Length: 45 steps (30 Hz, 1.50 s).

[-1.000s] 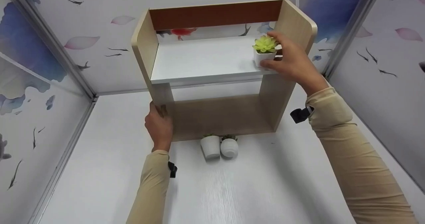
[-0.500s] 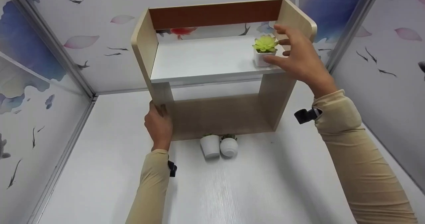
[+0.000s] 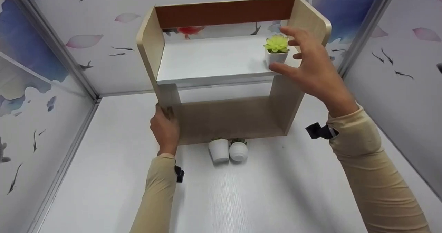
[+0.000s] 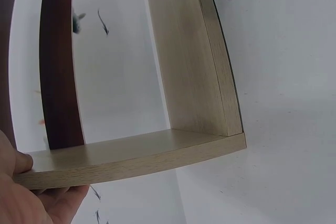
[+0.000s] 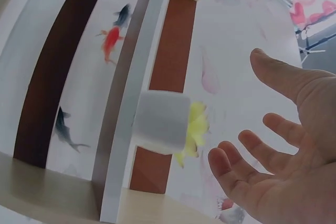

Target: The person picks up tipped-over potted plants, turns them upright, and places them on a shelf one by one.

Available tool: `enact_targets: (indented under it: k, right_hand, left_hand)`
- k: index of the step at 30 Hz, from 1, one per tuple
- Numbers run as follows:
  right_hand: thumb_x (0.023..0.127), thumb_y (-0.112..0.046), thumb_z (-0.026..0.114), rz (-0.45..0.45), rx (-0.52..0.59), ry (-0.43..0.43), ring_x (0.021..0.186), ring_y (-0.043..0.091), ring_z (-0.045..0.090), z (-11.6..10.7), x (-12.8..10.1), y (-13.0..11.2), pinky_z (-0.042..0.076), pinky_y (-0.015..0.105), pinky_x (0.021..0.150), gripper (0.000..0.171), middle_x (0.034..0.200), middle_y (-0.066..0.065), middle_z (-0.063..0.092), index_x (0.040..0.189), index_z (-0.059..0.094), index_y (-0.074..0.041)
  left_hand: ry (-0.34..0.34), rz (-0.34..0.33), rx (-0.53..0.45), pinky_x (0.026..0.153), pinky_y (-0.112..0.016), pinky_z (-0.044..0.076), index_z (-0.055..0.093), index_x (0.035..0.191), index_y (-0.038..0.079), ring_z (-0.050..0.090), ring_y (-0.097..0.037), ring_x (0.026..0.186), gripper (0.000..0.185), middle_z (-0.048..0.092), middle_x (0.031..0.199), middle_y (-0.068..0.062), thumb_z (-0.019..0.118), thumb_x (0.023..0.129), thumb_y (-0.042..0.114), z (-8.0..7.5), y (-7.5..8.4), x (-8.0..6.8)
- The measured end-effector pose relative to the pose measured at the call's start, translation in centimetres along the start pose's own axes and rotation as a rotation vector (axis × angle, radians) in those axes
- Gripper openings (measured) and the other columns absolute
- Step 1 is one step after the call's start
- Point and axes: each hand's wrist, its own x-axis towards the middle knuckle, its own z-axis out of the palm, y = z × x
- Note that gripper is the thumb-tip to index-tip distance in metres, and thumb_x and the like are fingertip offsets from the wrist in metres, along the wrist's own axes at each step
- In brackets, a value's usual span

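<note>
A yellow-green succulent in a square white pot (image 3: 276,49) stands on the white upper board at the right of a small wooden shelf (image 3: 234,117). My right hand (image 3: 312,62) is spread beside this pot, thumb near its lower front. In the right wrist view the fingers of the right hand (image 5: 278,150) are apart from the pot (image 5: 163,121), holding nothing. My left hand (image 3: 165,129) grips the shelf's left side panel. In the left wrist view the thumb and fingers lie on either side of that panel (image 4: 131,161).
Two more white potted plants, a tapered pot (image 3: 219,151) and a rounded pot (image 3: 238,152), sit on the white table (image 3: 221,198) before the shelf's front edge. Printed wall panels (image 3: 38,63) surround the table. A reddish-brown strip (image 3: 224,12) spans the shelf's top back.
My right hand has let go of the square succulent pot, its fingers spreading away to the right. The pot stays on the board. My left hand keeps its grip on the side panel.
</note>
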Motion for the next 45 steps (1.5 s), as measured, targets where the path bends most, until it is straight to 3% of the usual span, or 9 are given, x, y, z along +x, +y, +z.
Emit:
enact_targets:
  k: [9,18,22,30,45]
  right_hand:
    - [0.089,-0.016,0.083,-0.074,0.024,0.008,0.135,0.028,0.049,1.9,-2.2,-1.2,0.047,0.050,0.103,0.077,0.154,0.006,0.045,0.154,0.043,-0.017]
    - [0.085,-0.014,0.085,-0.097,0.044,-0.003,0.127,0.027,0.052,5.1,-4.7,0.0,0.047,0.045,0.098,0.075,0.147,0.009,0.051,0.150,0.048,-0.011]
    - [0.085,-0.013,0.085,-0.060,0.063,-0.028,0.124,0.027,0.053,6.9,-5.6,1.2,0.047,0.045,0.096,0.075,0.144,0.009,0.051,0.150,0.048,-0.012]
    - [0.087,-0.014,0.084,0.013,0.160,-0.117,0.133,0.027,0.051,11.2,-7.5,4.0,0.047,0.048,0.103,0.072,0.146,0.007,0.052,0.150,0.049,-0.013]
    - [0.092,-0.025,0.079,0.141,0.170,-0.213,0.130,0.035,0.054,16.2,-10.0,7.6,0.049,0.053,0.100,0.067,0.143,0.015,0.055,0.149,0.049,-0.006]
  left_hand:
    - [0.017,0.001,0.019,0.098,-0.048,0.053,0.056,0.138,-0.003,0.067,-0.034,0.119,0.035,0.068,0.129,-0.024,0.057,0.106,0.011,-0.1,-0.2,0.0]
    - [0.014,-0.011,0.016,0.102,-0.048,0.051,0.055,0.140,-0.002,0.065,-0.034,0.123,0.036,0.066,0.133,-0.023,0.056,0.106,0.012,0.1,0.0,0.0]
    - [0.015,-0.006,0.018,0.101,-0.048,0.052,0.055,0.140,-0.002,0.066,-0.034,0.123,0.037,0.066,0.133,-0.023,0.056,0.106,0.013,0.2,0.1,0.0]
    - [0.018,-0.002,0.015,0.102,-0.048,0.051,0.055,0.141,-0.002,0.065,-0.034,0.123,0.037,0.066,0.133,-0.022,0.056,0.106,0.013,0.3,-0.2,0.0]
    - [0.009,-0.007,0.011,0.099,-0.049,0.053,0.056,0.141,0.000,0.067,-0.034,0.120,0.037,0.068,0.131,-0.022,0.055,0.107,0.015,0.2,-0.3,0.0]
